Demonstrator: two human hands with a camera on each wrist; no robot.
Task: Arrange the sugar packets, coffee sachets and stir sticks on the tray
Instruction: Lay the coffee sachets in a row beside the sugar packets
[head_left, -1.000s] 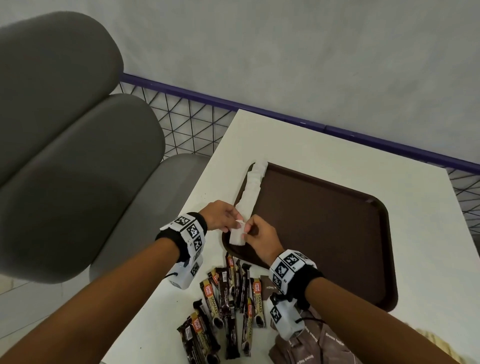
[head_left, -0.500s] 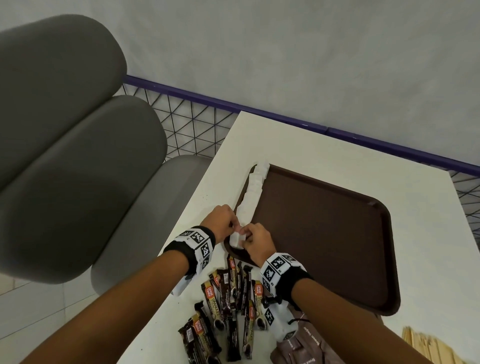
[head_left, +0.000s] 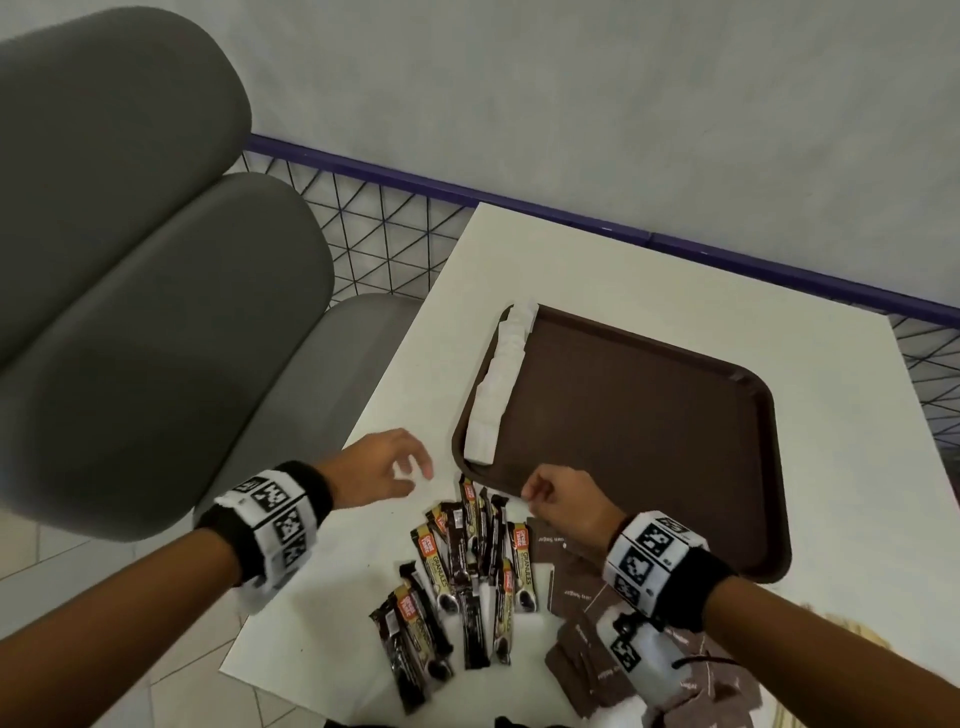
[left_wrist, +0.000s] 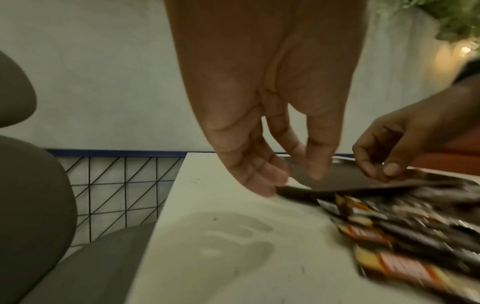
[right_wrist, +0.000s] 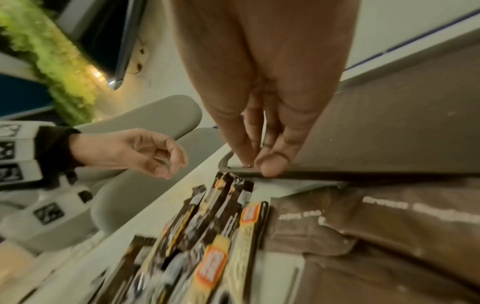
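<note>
A brown tray (head_left: 649, 441) lies on the white table (head_left: 597, 260). A row of white sugar packets (head_left: 498, 384) runs along its left side. My left hand (head_left: 402, 470) hovers open and empty over the table, left of the tray's near corner. My right hand (head_left: 535, 496) sits at the tray's near rim, its fingers curled against the thumb, holding nothing. The right wrist view shows those fingertips (right_wrist: 272, 164) touching the rim. Coffee sachets (head_left: 467, 566) lie in a loose pile between my wrists. Brown sugar packets (head_left: 571, 577) lie under my right wrist.
A grey padded seat (head_left: 130, 312) stands left of the table. Behind it is a black wire-mesh rail (head_left: 389, 228) with a purple top bar. Pale stir sticks (head_left: 857, 644) barely show at the lower right. Most of the tray floor is bare.
Both hands pinched a white packet at the tray's near-left corner. That packet now lies at the near end of the row, and both hands have drawn back empty.
</note>
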